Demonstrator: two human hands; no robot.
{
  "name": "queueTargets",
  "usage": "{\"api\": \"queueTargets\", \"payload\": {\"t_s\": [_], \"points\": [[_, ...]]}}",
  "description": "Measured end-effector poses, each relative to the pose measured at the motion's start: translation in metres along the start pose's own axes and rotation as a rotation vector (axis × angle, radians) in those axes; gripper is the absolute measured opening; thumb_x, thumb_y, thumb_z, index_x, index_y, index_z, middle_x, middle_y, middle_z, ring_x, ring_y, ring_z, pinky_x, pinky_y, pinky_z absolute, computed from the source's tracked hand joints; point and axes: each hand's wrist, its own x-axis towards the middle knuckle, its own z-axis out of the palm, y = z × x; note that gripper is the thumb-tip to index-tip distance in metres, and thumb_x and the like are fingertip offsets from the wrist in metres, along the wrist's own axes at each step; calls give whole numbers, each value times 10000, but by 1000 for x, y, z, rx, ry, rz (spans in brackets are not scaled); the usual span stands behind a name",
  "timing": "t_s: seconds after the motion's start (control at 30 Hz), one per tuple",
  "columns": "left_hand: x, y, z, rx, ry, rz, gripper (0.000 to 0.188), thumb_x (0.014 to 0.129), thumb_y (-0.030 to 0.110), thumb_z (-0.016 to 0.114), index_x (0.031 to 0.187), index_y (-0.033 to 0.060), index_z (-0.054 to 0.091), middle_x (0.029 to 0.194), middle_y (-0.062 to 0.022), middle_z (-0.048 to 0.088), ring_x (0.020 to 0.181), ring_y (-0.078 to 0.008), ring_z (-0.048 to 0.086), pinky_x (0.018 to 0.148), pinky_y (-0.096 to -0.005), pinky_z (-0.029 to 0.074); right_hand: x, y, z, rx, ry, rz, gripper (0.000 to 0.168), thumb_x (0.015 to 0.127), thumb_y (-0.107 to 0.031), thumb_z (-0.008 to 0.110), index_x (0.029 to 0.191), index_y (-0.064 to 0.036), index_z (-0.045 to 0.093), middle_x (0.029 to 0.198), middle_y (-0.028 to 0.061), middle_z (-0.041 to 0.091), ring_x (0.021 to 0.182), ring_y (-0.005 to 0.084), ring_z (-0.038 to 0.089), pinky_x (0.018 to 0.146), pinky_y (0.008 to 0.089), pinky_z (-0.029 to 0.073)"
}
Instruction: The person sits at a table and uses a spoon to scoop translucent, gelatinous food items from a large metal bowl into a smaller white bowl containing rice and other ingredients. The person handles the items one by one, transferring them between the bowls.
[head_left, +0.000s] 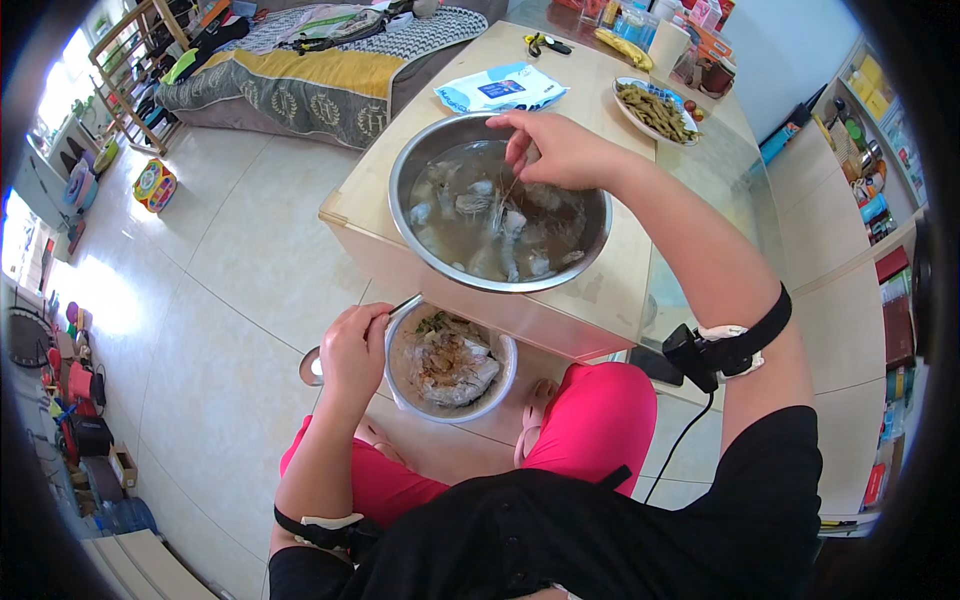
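Note:
A large stainless steel basin (420, 251) stands at the table's near edge, filled with cloudy brown water and greyish raw pieces that look like shrimp. My right hand (551, 150) is over its upper right side, with fingers bent and thumb and fingertips pinching something thin with long feelers, partly hidden by the hand. My left hand (352, 345) is closed around a metal utensil (406, 306), whose rounded end shows left of the hand. Beside that hand, below the table edge, a pale bin (398, 390) holds a plastic bag and brownish food scraps.
On the wooden table (465, 75) lie a wipes packet (501, 88), a plate of green pods (651, 111), bananas (624, 48), a paper roll (667, 46) and keys (535, 45). A covered sofa (300, 90) stands beyond. A toy (155, 184) is on the tiled floor.

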Motion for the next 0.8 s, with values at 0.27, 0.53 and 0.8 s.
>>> {"api": "queueTargets", "payload": {"t_s": [0.27, 0.53, 0.8], "points": [[0, 0, -1, 16, -12, -16, 139, 854, 69, 584, 944, 29, 682, 775, -118, 645, 691, -233, 615, 645, -326, 476, -24, -30, -5, -568, -97, -119, 328, 673, -31, 664, 999, -69, 648, 985, 94, 639, 922, 292, 617, 773, 397, 499], [1, 0, 3, -7, 0, 11, 138, 849, 67, 587, 940, 27, 683, 770, -120, 646, 686, -234, 615, 644, -325, 477, -32, -25, 18, -696, -331, 64, 244, 604, -136, 709, 834, -60, 677, 802, 134, 656, 802, 320, 637, 687, 423, 507], [1, 0, 0, -5, 11, 5, 119, 838, 62, 593, 911, 28, 681, 759, -128, 640, 682, -272, 610, 639, -353, 479, -38, -16, -12, -55, -293, 46, 250, 756, -116, 736, 993, -47, 693, 814, 29, 681, 737, 108, 612, 700, 267, 491]]}}
